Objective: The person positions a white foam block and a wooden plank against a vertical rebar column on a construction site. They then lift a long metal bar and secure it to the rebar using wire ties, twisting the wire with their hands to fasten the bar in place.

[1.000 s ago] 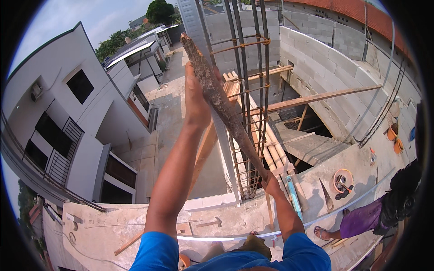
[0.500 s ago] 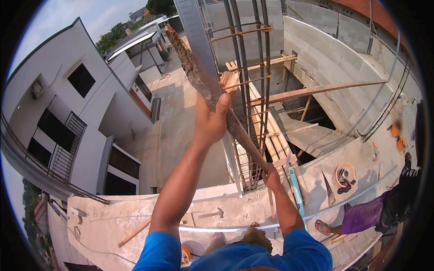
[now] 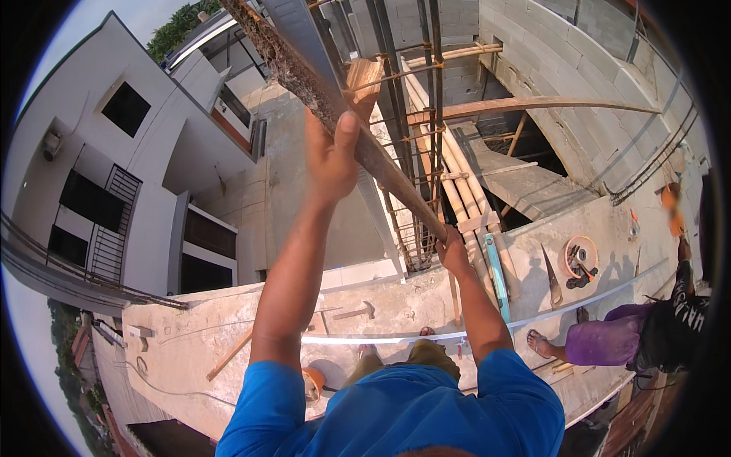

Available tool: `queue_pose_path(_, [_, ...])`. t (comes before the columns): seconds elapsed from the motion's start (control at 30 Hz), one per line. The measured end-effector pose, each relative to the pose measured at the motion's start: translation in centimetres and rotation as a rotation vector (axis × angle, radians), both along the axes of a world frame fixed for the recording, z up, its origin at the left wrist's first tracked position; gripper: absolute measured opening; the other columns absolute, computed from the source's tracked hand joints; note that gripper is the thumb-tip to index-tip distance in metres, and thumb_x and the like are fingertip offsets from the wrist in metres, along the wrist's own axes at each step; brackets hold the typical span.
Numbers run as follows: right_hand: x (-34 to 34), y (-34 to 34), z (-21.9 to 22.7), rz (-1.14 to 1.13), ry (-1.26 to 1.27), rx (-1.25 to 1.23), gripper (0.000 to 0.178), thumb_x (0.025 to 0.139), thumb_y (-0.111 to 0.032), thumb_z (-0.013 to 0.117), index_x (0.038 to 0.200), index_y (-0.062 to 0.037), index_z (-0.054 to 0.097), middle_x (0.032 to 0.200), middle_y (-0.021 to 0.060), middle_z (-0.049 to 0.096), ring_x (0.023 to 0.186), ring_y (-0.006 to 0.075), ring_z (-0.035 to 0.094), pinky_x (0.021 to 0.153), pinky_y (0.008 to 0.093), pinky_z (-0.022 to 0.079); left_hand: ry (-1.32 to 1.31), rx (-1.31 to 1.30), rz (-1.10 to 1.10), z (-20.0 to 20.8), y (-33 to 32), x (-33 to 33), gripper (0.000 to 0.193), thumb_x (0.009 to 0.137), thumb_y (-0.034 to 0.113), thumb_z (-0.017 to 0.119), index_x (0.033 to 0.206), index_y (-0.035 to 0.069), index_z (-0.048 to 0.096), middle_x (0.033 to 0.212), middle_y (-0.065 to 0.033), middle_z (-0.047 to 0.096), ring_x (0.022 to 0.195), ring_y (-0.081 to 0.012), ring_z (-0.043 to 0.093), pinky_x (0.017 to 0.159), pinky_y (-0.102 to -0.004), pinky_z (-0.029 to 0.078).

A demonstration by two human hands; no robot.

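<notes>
A long, rough wooden plank with a crusted, ragged upper part runs slantwise in front of me, from the upper left down to the right. My left hand supports its upper part, thumb on the near side and the fingers mostly hidden behind the wood. Around the lower end, my right hand is closed. Close behind the plank stand a grey metal channel, a short wooden block and a tall cage of steel rebar tied with rusty stirrups.
On the concrete ledge lie a hammer, a handsaw, a teal spirit level and a bucket with tools. Bamboo poles lean beside an open pit. A co-worker in purple shorts is at the right.
The plank's upper end has gone up and left, past the picture's edge, with my left hand moving up-left. My right hand keeps its hold. The view has shifted, and the co-worker's arm now shows.
</notes>
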State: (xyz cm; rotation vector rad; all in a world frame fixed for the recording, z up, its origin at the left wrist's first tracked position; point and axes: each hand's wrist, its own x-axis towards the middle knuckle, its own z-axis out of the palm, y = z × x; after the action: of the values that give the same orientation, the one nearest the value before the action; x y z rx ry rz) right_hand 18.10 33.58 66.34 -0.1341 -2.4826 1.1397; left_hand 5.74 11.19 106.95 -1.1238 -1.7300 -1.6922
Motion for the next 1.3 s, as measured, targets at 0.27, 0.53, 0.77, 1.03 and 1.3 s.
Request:
queue_pose_path(0.27, [0.1, 0.1, 0.7, -0.013, -0.080, 0.029, 0.047, 0.092, -0.008, 0.067, 0.136, 0.0021, 0.052, 0.120, 0.0290, 0.063, 0.113, 0.0482, 0.061, 0.093, 0.0530, 0.051, -0.111, 0.025, -0.116, -0.9, -0.6, 0.0, 0.040, 0.110, 0.033, 0.054, 0.135, 0.001, 0.049, 0.123, -0.0068, 0.059, 0.106, -0.0137, 0.056, 0.096, -0.0284, 0.046])
queue_pose_path(0.53, [0.2, -0.9, 2.3, 0.020, -0.158, -0.006, 0.047, 0.091, -0.007, 0.066, 0.135, 0.0029, 0.051, 0.112, 0.0280, 0.063, 0.106, 0.0482, 0.063, 0.088, 0.0526, 0.052, -0.075, 0.021, -0.114, -0.6, -0.8, 0.1, 0.049, 0.109, 0.040, 0.054, 0.135, -0.001, 0.046, 0.115, -0.0072, 0.059, 0.105, -0.0162, 0.056, 0.097, -0.0331, 0.045])
queue_pose_path(0.77, [0.9, 0.0, 1.3, 0.036, -0.205, -0.061, 0.061, 0.089, -0.004, 0.070, 0.145, 0.0003, 0.046, 0.125, 0.0296, 0.063, 0.119, 0.0464, 0.062, 0.097, 0.0487, 0.052, -0.004, 0.064, -0.091, 0.0, 0.4, 0.8, 0.057, 0.107, 0.047, 0.057, 0.136, -0.001, 0.044, 0.109, -0.0049, 0.053, 0.103, -0.0161, 0.051, 0.098, -0.0335, 0.043])
queue_pose_path(1.03, [8.1, -0.5, -0.6, -0.232, -0.257, -0.126, 0.063, 0.090, -0.009, 0.074, 0.147, -0.0045, 0.045, 0.142, 0.0300, 0.055, 0.136, 0.0427, 0.054, 0.109, 0.0470, 0.047, -0.015, 0.089, -0.204, 1.0, 0.0, 0.2, 0.059, 0.106, 0.042, 0.061, 0.144, 0.000, 0.043, 0.123, -0.0120, 0.061, 0.110, -0.0194, 0.058, 0.099, -0.0357, 0.047])
queue_pose_path(1.3, [33.9, -5.5, -14.8, -0.422, -0.984, -0.281, 0.051, 0.084, -0.031, 0.076, 0.126, -0.0046, 0.062, 0.117, 0.0263, 0.071, 0.116, 0.0402, 0.068, 0.100, 0.0466, 0.053, -0.002, 0.065, -0.234, 0.3, -0.3, 0.1, 0.039, 0.107, 0.038, 0.062, 0.120, 0.002, 0.055, 0.102, -0.0046, 0.060, 0.089, -0.0151, 0.059, 0.082, -0.0352, 0.051])
